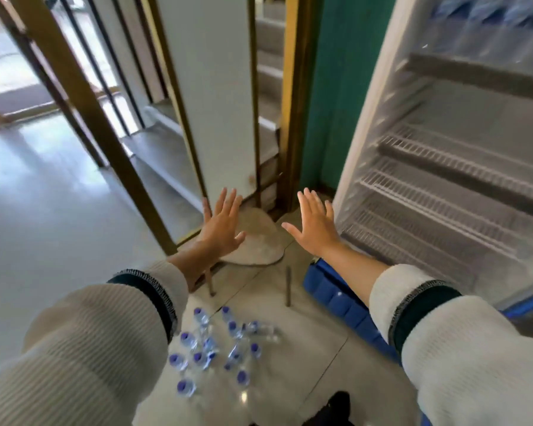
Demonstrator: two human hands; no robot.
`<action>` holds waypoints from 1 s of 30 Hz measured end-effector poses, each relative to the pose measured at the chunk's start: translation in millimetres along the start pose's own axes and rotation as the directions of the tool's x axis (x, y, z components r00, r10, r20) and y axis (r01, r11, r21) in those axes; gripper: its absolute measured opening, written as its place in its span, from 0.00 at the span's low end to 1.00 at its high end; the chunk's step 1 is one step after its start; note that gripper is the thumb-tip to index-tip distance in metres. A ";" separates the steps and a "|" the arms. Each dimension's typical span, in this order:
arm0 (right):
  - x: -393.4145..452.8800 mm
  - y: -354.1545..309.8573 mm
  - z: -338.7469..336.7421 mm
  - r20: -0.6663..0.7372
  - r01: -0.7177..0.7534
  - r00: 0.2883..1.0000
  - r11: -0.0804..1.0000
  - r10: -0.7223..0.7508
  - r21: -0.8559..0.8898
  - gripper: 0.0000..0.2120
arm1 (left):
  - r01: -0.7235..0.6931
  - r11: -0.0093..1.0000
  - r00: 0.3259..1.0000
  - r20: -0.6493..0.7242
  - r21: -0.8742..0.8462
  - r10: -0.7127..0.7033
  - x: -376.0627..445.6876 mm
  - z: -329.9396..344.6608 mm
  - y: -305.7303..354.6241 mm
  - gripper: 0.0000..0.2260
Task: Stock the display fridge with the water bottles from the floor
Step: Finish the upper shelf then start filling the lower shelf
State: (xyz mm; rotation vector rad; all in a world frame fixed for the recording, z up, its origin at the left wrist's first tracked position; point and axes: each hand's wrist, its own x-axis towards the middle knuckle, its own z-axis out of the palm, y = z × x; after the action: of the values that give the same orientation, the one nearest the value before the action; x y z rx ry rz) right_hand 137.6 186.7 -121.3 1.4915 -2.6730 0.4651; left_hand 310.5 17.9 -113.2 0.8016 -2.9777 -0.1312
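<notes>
Grey tiled floor (pixel 43 210) runs left toward a glass doorway. My left hand (pixel 223 224) and right hand (pixel 314 224) are both raised, fingers spread flat, holding nothing. Water bottles (pixel 216 348) sit clustered on the floor below my arms, blue caps up, one apparently on its side. Display fridge (pixel 443 179) stands open at right, lower wire shelves bare. Best move, I'd say: crouch, grab upright bottles first, fill a low shelf from the back. Blur hides bottle labels; fridge top and door are cut off.
</notes>
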 end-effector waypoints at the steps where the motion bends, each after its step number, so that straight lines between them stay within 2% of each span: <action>1: -4.2 -11.6 13.3 0.050 -0.003 0.999 1.000 0.002 0.014 0.42 | 0.035 0.999 0.999 0.018 -0.010 -0.035 -15.2 9.5 -14.2 0.40; 5: -20.3 -50.4 66.9 0.240 0.053 0.969 0.998 -0.060 0.035 0.48 | 0.154 0.987 0.987 0.059 -0.048 -0.151 -79.8 51.4 -58.6 0.39; 9: -34.9 -71.9 118.4 0.383 0.151 0.909 0.986 -0.167 0.072 0.49 | 0.261 0.961 0.955 0.168 -0.093 -0.243 -140.1 100.1 -83.5 0.39; 13: -47.6 -73.8 175.1 0.540 0.202 0.805 0.969 -0.246 0.140 0.53 | 0.423 0.899 0.881 0.286 -0.116 -0.378 -187.8 158.2 -89.8 0.37; 16: -60.1 -72.2 217.9 0.633 0.223 0.713 0.954 -0.301 0.203 0.56 | 0.501 0.856 0.825 0.369 -0.129 -0.428 -213.3 201.1 -87.5 0.36; 20: -76.5 -69.1 283.6 0.708 0.250 0.604 0.930 -0.367 0.268 0.57 | 0.614 0.781 0.740 0.428 -0.115 -0.519 -230.0 270.2 -83.7 0.36; 24: -89.6 -76.3 362.2 0.739 0.171 0.577 0.937 -0.347 0.305 0.57 | 0.736 0.670 0.622 0.487 -0.095 -0.613 -242.3 348.9 -80.0 0.37; 30: -105.1 -101.2 508.2 0.768 0.072 0.562 0.944 -0.306 0.323 0.56 | 0.851 0.512 0.491 0.521 -0.117 -0.698 -274.6 496.9 -89.6 0.38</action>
State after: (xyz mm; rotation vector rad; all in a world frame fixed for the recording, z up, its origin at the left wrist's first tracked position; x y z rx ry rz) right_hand 332.2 80.7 -601.4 2.5835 -3.0596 0.0902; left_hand 554.9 112.6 -624.7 2.2562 -2.4125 -0.9732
